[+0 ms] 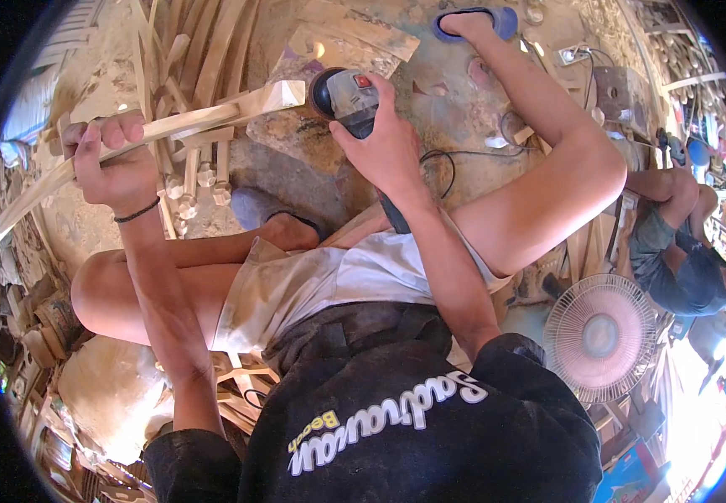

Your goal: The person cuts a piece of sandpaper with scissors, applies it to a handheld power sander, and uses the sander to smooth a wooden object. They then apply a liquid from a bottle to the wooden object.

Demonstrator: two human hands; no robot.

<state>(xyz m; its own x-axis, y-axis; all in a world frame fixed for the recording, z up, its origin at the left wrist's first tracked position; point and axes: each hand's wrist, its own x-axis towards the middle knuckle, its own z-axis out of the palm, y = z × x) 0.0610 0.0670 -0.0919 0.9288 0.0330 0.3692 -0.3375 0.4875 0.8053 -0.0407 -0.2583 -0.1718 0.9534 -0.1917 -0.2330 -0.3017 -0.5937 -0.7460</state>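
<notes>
My left hand (116,163) is closed round a long, pale, slightly curved wooden piece (199,121), held slantwise with its squared, thicker end toward the middle. My right hand (388,147) grips the head of an angle grinder (353,99), grey and black with a red button on it. The grinder's dark round disc faces the wood's squared end, and a narrow gap seems to lie between them. Its dark body runs back under my right forearm toward my lap.
Curved wood strips (216,59) are piled at the far left, with short turned pieces (187,197) below them. A black cable (484,152) crosses the dusty floor. A round fan (600,335) stands at my right. Another person (681,251) sits beyond it.
</notes>
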